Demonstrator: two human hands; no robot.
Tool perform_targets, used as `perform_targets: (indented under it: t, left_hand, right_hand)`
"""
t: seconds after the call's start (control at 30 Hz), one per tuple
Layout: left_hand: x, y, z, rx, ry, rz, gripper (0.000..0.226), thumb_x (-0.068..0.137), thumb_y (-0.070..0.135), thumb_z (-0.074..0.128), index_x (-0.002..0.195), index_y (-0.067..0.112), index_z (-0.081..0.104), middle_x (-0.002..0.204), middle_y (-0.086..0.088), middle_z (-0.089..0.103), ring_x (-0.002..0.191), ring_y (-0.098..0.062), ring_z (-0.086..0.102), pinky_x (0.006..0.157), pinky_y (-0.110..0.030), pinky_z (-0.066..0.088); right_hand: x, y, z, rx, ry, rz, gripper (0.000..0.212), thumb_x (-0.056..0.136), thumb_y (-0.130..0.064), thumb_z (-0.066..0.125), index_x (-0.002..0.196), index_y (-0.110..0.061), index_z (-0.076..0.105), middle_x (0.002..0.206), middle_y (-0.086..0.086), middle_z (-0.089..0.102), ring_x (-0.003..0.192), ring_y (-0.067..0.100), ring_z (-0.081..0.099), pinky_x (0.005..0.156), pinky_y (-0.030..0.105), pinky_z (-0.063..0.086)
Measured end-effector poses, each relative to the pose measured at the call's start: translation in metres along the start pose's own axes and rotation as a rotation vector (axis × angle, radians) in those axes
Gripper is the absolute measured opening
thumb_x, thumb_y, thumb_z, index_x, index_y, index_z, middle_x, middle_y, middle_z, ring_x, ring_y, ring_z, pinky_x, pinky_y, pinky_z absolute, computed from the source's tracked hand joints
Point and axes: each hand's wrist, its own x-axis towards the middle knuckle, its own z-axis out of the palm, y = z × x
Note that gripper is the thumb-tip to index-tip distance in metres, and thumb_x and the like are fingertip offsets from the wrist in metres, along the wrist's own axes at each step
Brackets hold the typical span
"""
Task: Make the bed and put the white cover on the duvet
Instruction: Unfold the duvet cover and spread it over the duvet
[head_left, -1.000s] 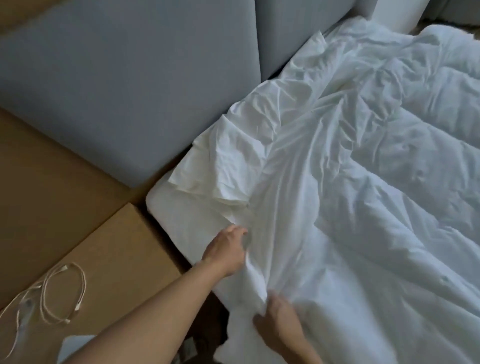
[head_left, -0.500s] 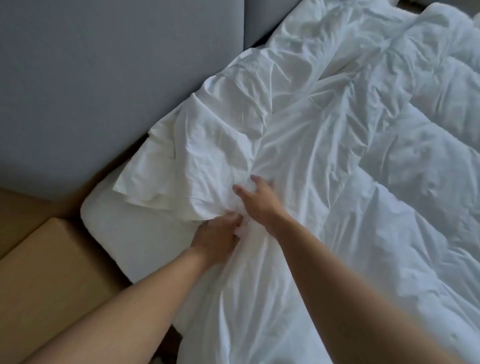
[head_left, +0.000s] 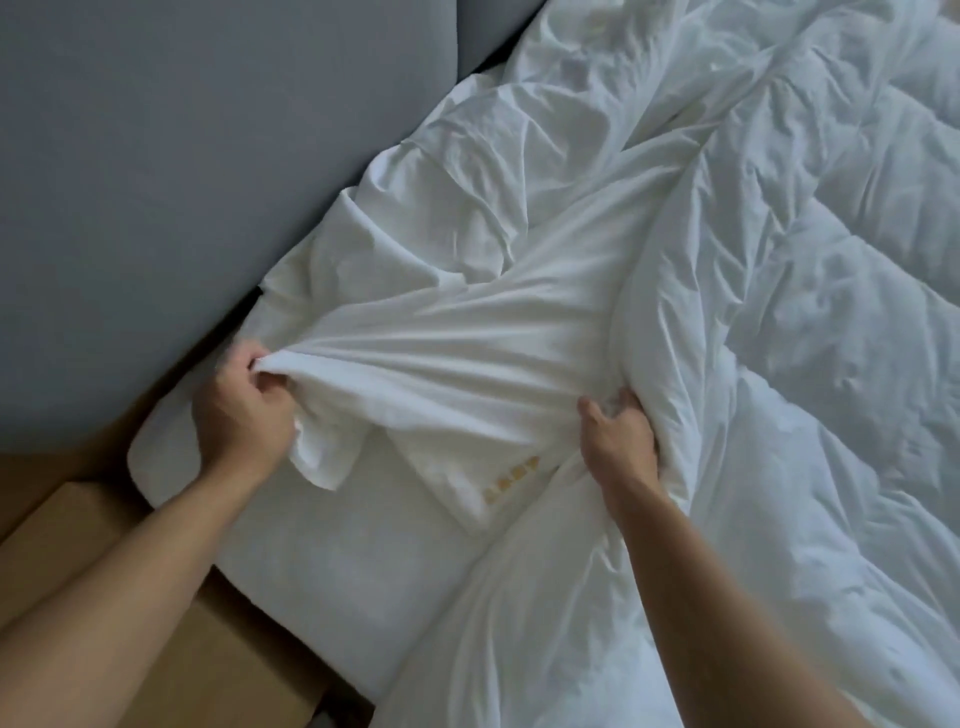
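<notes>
Beside grey headboard (head_left: 182, 208), nightstand (head_left: 249, 670), left hand (head_left: 239, 415), right hand (head_left: 618, 441) gripping white cover (head_left: 467, 353)

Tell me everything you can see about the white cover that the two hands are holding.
The white cover is thin, creased fabric, like cotton. It lies bunched over the mattress corner beside the grey headboard, stretched taut between two hands: the left hand grips a gathered edge, the right hand clutches a fold next to the puffy duvet. A loose flap hangs below the left hand.
</notes>
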Motion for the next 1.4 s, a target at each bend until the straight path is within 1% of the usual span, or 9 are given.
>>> perform_targets:
  t: [0.2,0.37,0.57,0.67,0.77,0.97,1.13,1.27,1.4]
  left_hand:
    - [0.026,-0.009,-0.024,0.015,0.105,-0.17,0.031,0.081,0.016,0.046,0.109,0.014,0.059,0.113,-0.024,0.061,0.1,-0.042,0.057,0.084,-0.047,0.047]
    - [-0.017,0.065,-0.032,0.154,0.108,0.302,0.062,0.059,-0.009,0.049,0.119,0.005,0.06,0.121,-0.028,0.047,0.106,-0.039,0.043,0.093,-0.046,0.036]
    - [-0.056,0.141,-0.027,0.028,-0.304,0.424,0.049,0.063,0.002,0.041,0.097,0.019,0.071,0.097,0.002,0.058,0.087,-0.022,0.054,0.078,-0.036,0.046]
    - [-0.07,0.161,0.006,-0.092,-0.714,0.324,0.034,0.082,0.014,0.053,0.108,0.025,0.073,0.095,0.006,0.068,0.083,-0.011,0.063,0.079,-0.03,0.053]
    - [-0.083,0.146,0.065,0.235,-0.932,0.294,0.05,0.084,0.037,0.07,0.13,0.022,0.056,0.129,-0.001,0.052,0.118,-0.022,0.056,0.097,-0.036,0.049]
    - [-0.084,0.128,0.107,0.196,-0.528,0.216,0.052,0.082,0.061,0.051,0.109,0.018,0.058,0.115,-0.005,0.057,0.107,-0.029,0.058,0.08,-0.041,0.05]
    - [-0.06,0.125,0.08,-0.079,-0.317,0.196,0.013,0.093,0.019,0.059,0.1,0.017,0.07,0.091,-0.006,0.073,0.081,-0.032,0.067,0.064,-0.033,0.046]
    - [-0.034,0.134,0.029,-0.287,-0.186,0.009,0.011,0.095,0.015,0.065,0.097,0.021,0.075,0.086,0.009,0.073,0.076,-0.01,0.065,0.065,-0.011,0.043]
    - [-0.002,0.137,-0.003,-0.616,-0.239,-0.263,0.014,0.092,0.019,0.07,0.082,0.028,0.074,0.084,0.004,0.076,0.082,-0.018,0.073,0.075,-0.035,0.06]
  right_hand:
    - [0.002,-0.031,0.02,0.05,0.001,0.008,0.063,0.089,-0.043,0.067,0.14,-0.009,0.051,0.142,0.015,0.055,0.135,0.03,0.049,0.11,0.034,0.036]
    - [0.043,-0.019,0.065,0.229,-0.063,0.104,0.081,0.041,-0.059,0.075,0.111,-0.023,0.056,0.11,0.009,0.069,0.103,0.033,0.07,0.093,0.048,0.057]
    - [0.022,-0.048,0.056,0.229,0.138,0.239,0.085,0.082,-0.039,0.077,0.151,-0.007,0.037,0.151,0.011,0.046,0.14,0.028,0.044,0.113,0.034,0.034]
    - [0.031,-0.047,0.053,0.358,0.096,0.262,0.066,0.088,-0.033,0.07,0.144,-0.007,0.047,0.143,0.01,0.053,0.131,0.03,0.05,0.105,0.031,0.039]
    - [0.031,-0.045,0.048,0.465,-0.031,0.206,0.038,0.087,-0.029,0.072,0.117,-0.009,0.06,0.111,0.007,0.065,0.103,0.029,0.062,0.089,0.034,0.048]
    - [0.003,-0.045,0.045,0.395,0.143,-0.088,0.04,0.083,-0.03,0.079,0.065,-0.014,0.047,0.055,-0.002,0.051,0.047,0.012,0.052,0.059,0.032,0.046]
    - [-0.019,-0.079,0.04,0.56,-0.023,-0.197,0.038,0.083,-0.043,0.077,0.068,-0.015,0.056,0.063,0.004,0.06,0.063,0.026,0.061,0.072,0.045,0.059]
    - [-0.038,-0.118,0.032,0.816,-0.372,-0.338,0.015,0.094,-0.019,0.071,0.092,-0.004,0.071,0.089,0.016,0.075,0.082,0.021,0.07,0.076,0.044,0.059]
    - [-0.043,-0.142,0.027,0.78,-0.523,-0.335,0.02,0.094,-0.01,0.062,0.082,-0.024,0.069,0.084,-0.009,0.067,0.079,0.006,0.061,0.077,0.024,0.048]
